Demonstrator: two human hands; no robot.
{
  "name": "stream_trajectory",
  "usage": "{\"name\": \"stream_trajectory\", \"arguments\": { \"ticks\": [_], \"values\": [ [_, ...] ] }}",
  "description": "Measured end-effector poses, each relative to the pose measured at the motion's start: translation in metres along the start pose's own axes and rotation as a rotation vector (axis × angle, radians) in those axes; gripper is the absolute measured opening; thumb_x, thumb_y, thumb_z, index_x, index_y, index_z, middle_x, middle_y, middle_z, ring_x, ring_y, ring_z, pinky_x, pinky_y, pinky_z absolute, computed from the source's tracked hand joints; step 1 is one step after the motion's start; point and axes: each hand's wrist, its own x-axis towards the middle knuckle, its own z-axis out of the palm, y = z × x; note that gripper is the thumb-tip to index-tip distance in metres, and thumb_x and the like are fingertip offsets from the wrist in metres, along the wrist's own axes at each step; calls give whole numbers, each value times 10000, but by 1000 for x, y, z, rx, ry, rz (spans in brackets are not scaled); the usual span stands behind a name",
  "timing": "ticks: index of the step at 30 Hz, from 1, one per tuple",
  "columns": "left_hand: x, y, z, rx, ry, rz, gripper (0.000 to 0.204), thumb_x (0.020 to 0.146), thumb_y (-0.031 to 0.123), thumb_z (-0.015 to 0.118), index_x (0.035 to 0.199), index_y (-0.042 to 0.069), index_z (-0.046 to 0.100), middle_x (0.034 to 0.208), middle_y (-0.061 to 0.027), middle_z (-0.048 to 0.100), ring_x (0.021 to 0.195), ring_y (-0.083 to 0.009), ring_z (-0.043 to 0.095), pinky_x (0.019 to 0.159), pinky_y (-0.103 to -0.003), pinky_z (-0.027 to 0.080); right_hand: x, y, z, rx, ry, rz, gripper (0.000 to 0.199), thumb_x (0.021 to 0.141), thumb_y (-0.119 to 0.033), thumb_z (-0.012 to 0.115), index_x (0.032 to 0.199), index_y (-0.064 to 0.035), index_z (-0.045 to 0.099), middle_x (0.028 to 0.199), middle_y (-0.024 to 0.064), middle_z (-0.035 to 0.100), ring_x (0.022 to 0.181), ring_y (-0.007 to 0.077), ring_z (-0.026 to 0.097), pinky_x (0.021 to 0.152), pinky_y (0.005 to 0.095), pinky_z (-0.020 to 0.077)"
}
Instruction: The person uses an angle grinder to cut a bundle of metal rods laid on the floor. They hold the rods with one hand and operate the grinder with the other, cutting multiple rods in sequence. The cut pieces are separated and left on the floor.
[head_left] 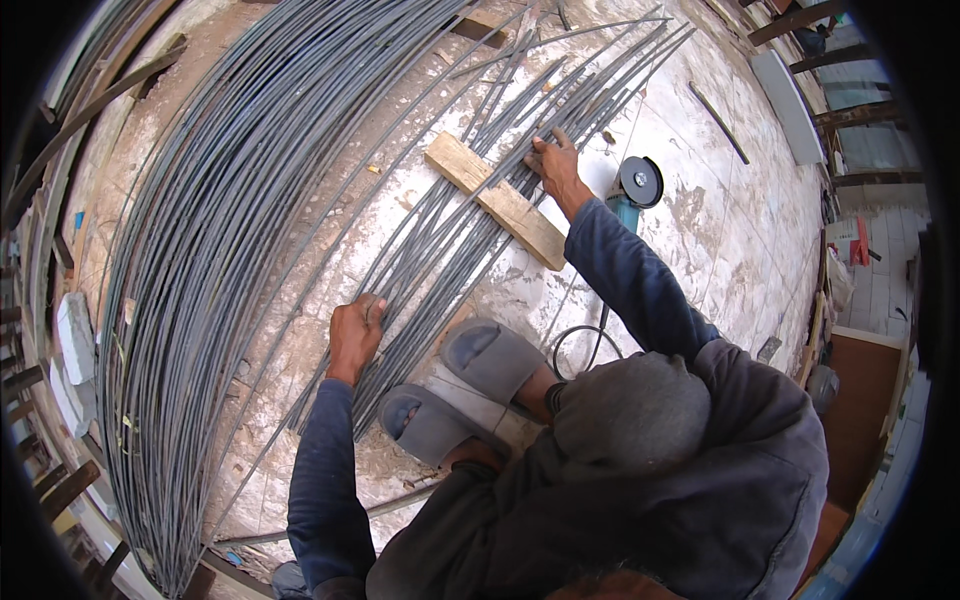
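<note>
A worn, pale tiled floor (pixel 730 215), brightly lit right of the middle.
Brown dust and grey stains mottle it, with thin joint lines showing between tiles. Along the left lie a long, rough brown wooden plank (pixel 108 97) and broken white slabs (pixel 75 340). At the upper right, a light-grey rectangular slab (pixel 787 105) borders dark wooden bars (pixel 857 115); below them shows a reddish-brown flat panel (pixel 862 410).

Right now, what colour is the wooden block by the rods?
Pale tan; the wooden block shows best in head view.
</note>
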Motion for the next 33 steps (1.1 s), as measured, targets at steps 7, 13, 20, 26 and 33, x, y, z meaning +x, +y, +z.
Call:
{"name": "stream_trajectory", "arguments": {
  "ticks": [7,13,20,26,33],
  "values": [
    [5,0,4,-26,13,69,289,962,237,620,1021,-35,703,575,-239,549,577,-415,584,613,-463,456,13,3,-4,-16,15,27,670,944,-7,594,1531,-38,274,1288,195,541,970,251,635,713,329,618],
    [6,-9,6,-61,11,75,303,966,269,606,993,-17,701,586,-239,561,598,-429,583,628,-472,459,11,3,-8,-30,-59,31,742,954,-49,610,1560,-39,182,1277,230,568,999,290,653,779,361,628],
    [4,-6,17,-26,112,178,348,967,281,588,1055,-45,671,861,-248,669,816,-418,648,767,-463,492,-17,13,-42,-669,127,-262,588,928,-239,675,1378,48,429,933,196,667,850,283,677,692,377,538],
    [-16,7,-4,12,257,197,308,973,203,596,1185,-20,616,1049,-197,627,995,-384,613,893,-456,477,-117,-24,-77,-998,55,-520,394,947,-408,619,847,-29,582,595,141,562,592,337,595,586,435,448],
    [-24,93,-48,-289,206,478,160,919,149,683,963,-5,679,902,-140,678,821,-297,674,706,-368,524,-114,-8,-177,-1097,539,-454,468,919,-486,632,1001,-51,481,788,168,604,720,357,604,692,474,448]
  ]
}}
